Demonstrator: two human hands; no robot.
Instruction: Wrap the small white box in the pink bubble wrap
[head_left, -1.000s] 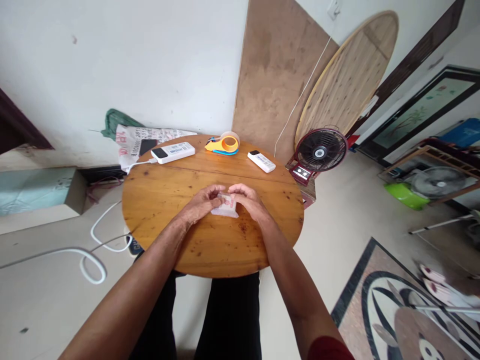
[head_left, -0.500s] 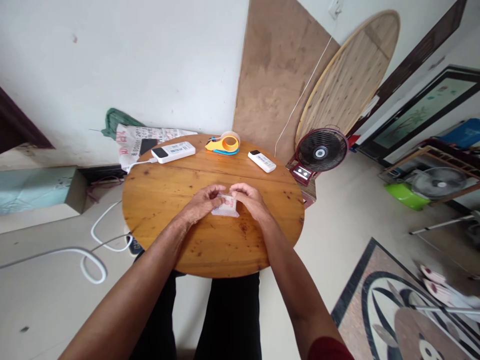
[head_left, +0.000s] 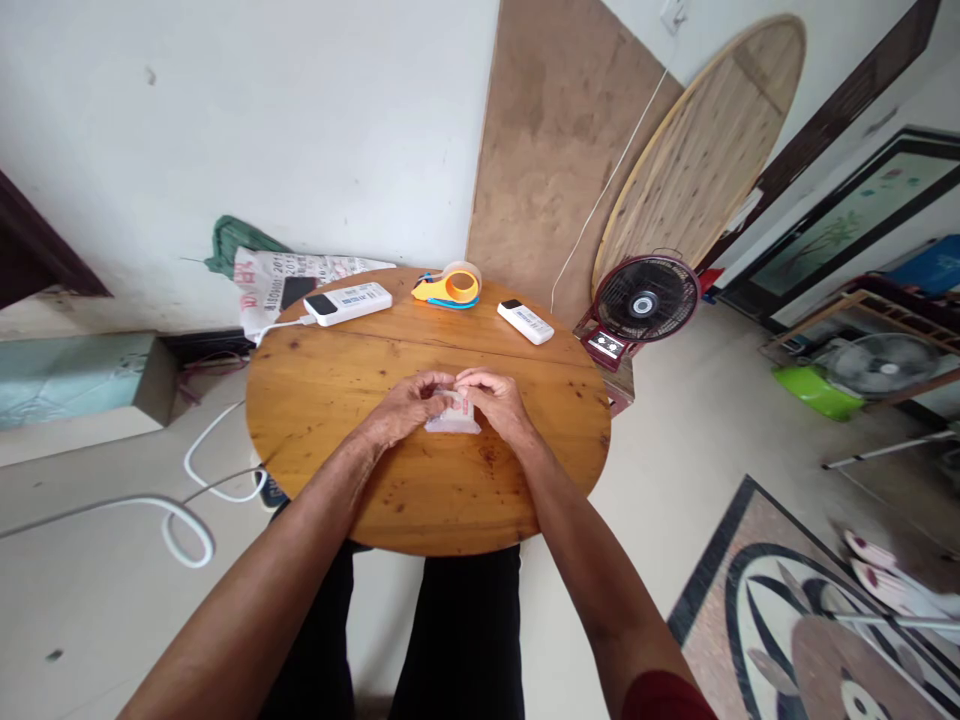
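A small clear plastic packet [head_left: 453, 423] with red print lies on the round wooden table [head_left: 420, 500], close to its middle. My left hand [head_left: 411, 408] is closed on the packet's left and far side, thumb over the top. From the right, my right hand [head_left: 496, 398] pinches its far edge, and the fingertips of both hands almost meet there. What the packet contains is too blurred to tell. Beyond my hands stands an orange and blue tape dispenser [head_left: 450, 287] with a roll of clear tape.
A white power bank [head_left: 349, 303] with a cable plugged in lies at the table's far left. Another white device [head_left: 526, 322] lies far right. A dark red fan [head_left: 643, 303] stands beyond the table's right edge. White cable [head_left: 196, 540] loops over the floor at left.
My right hand has shifted slightly left, its fingertips now closer to those of my left hand at the packet's far edge. The view has moved very slightly.
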